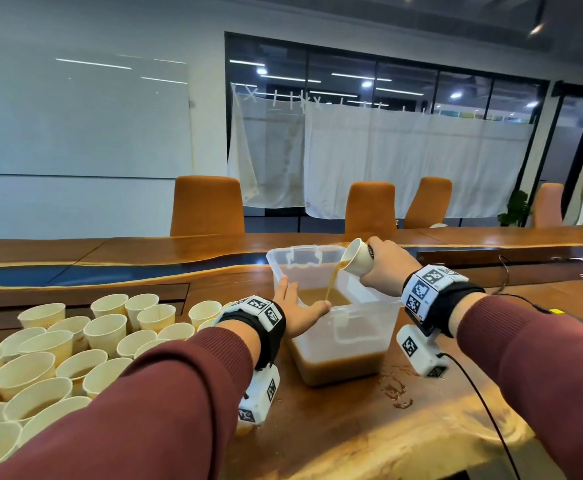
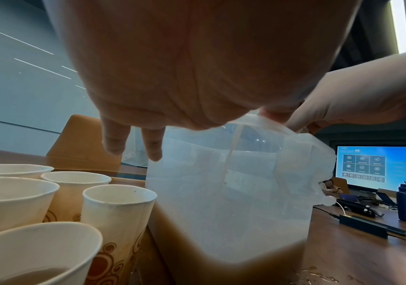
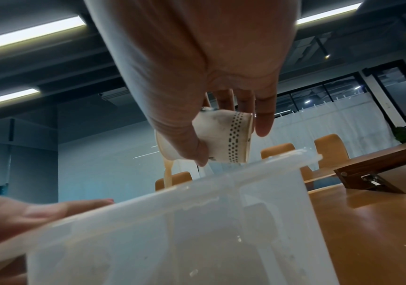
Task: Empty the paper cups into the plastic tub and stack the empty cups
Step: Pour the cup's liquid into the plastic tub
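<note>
right hand (image 1: 385, 266): fingers curled round tilted paper cup (image 1: 359, 257), brown liquid streaming into plastic tub (image 1: 362, 318). left hand (image 1: 298, 306): fingers straight, resting on tub's near-left rim.

cups (image 1: 75, 344) left of tub (image 1: 366, 337), on table (image 1: 352, 441)
</note>
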Demonstrator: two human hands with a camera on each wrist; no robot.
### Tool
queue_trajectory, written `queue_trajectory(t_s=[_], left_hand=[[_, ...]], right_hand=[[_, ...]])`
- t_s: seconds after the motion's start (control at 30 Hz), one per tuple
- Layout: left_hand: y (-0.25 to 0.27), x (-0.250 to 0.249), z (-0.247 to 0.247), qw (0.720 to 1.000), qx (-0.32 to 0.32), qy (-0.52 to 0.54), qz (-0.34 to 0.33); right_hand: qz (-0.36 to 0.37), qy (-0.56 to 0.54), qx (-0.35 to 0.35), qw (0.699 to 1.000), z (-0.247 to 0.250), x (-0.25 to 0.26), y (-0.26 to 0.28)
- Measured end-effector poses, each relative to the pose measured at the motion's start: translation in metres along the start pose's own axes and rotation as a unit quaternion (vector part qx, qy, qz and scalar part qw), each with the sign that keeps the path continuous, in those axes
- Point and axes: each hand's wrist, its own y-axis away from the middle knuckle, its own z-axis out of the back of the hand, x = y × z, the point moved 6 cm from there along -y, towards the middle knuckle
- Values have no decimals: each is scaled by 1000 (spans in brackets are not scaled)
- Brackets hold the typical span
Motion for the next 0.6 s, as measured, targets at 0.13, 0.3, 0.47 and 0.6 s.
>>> queue_trajectory(t_s=[0.13, 0.3, 0.47, 0.6], left_hand=[[0, 1, 0, 1000, 3, 6, -1], [0, 1, 0, 1000, 0, 8, -3], [-3, 3, -2, 1000, -2, 12, -2], [-5, 4, -2, 1000, -3, 13, -4]], right_hand=[[0, 3, 1, 1000, 1, 2, -1], [-1, 3, 3, 1000, 4, 1, -2], [-1, 14, -2, 1000, 7, -2, -2], [-4, 23, -3, 1000, 8, -4, -2]])
